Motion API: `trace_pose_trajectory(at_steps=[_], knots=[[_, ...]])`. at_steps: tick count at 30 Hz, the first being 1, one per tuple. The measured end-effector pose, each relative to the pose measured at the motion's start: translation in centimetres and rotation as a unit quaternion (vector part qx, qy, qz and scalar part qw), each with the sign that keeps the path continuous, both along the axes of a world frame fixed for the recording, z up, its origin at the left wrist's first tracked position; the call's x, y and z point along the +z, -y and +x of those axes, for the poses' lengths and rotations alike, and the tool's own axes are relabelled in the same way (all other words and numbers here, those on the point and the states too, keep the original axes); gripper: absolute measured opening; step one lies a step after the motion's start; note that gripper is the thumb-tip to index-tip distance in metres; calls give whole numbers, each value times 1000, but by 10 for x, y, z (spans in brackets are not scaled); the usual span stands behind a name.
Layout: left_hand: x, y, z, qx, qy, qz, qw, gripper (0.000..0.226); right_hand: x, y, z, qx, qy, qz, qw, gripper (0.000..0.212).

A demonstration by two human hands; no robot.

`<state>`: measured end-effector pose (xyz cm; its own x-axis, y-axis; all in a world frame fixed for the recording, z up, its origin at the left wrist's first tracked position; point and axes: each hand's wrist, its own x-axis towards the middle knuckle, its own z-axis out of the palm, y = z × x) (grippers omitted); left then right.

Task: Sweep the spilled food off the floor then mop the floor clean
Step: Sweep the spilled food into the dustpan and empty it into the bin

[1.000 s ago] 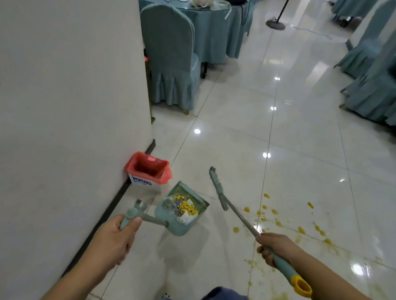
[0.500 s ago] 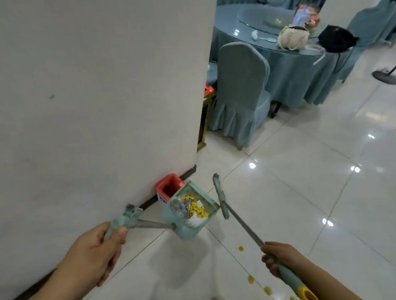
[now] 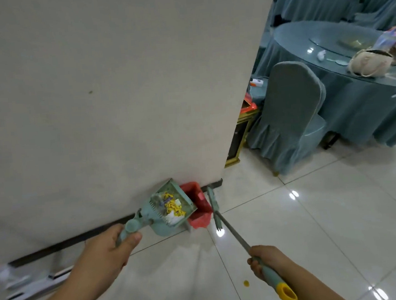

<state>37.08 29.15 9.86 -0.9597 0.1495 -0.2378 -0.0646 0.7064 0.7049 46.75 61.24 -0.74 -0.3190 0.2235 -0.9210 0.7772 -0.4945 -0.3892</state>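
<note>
My left hand (image 3: 105, 254) grips the handle of a teal dustpan (image 3: 170, 207), held off the floor just left of a small bin with a red bag (image 3: 198, 206) that stands against the wall. Yellow food bits (image 3: 171, 205) and white scraps lie in the pan. My right hand (image 3: 264, 263) holds the teal grip of a small broom (image 3: 231, 230); its head points up beside the bin. One yellow food bit (image 3: 246, 283) lies on the white tiles near my right hand.
A beige wall (image 3: 104, 86) fills the left, with a dark skirting at its foot. A white flat mop head (image 3: 30, 289) lies by the wall at lower left. A covered chair (image 3: 291, 116) and a round table (image 3: 343, 77) stand at the right.
I have turned left and stepped nearer the wall. The dustpan has moved up to the red bin, the broom beside it. The spill on the tiles has dropped out of view.
</note>
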Motion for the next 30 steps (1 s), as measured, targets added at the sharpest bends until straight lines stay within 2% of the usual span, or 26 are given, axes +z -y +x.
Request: trace_pose_trajectory(at_steps=[5, 9, 14, 22, 25, 26, 28, 30], knots=[[-9, -7, 0, 8, -13, -38, 999, 32, 6, -4, 5, 5, 16, -42, 999, 13], [-12, -12, 6, -34, -28, -50, 998, 26, 14, -11, 14, -18, 32, -110, 993, 17], [-14, -15, 11, -123, -27, -157, 979, 26, 30, -7, 25, -40, 30, -147, 988, 10], [-13, -19, 10, -221, -75, -263, 936, 36, 54, 11, 28, -107, -33, -173, 979, 10], [-7, -21, 12, -274, -89, -287, 914, 18, 66, 15, 21, -134, -77, -203, 967, 9], [-6, -23, 11, -284, -105, -301, 904, 21, 69, 17, 17, -145, -88, -213, 962, 9], [-6, -28, 9, -309, -135, -342, 877, 40, 74, 21, 9, -162, -110, -218, 956, 9], [-10, -34, 6, -330, -140, -356, 863, 44, 72, 23, 0, -171, -127, -218, 952, 7]])
